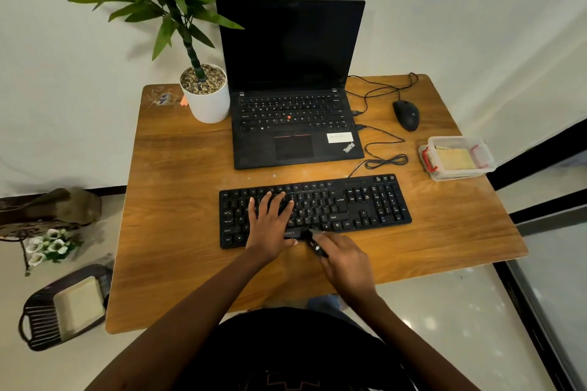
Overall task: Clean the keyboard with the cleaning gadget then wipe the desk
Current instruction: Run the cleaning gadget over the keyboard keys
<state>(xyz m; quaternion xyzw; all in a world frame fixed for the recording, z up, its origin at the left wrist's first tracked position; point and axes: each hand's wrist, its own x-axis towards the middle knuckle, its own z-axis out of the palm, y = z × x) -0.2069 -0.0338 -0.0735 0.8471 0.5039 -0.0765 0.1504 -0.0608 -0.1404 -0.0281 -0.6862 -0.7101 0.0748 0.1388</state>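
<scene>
beneath right hand [344,263], cleaning gadget [313,243] mostly hidden

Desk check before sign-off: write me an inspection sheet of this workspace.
Surface: wooden desk, pale specks near the laptop.
Job's things: black keyboard at front; dark cleaning gadget at its near edge.
Clutter: potted plant, mouse, clear plastic box.
Hands: left hand flat on the keys; right hand grips the gadget.
Cables: black cables loop right of the laptop.
Surroundings: white wall; basket and flowers on the floor, left.
</scene>
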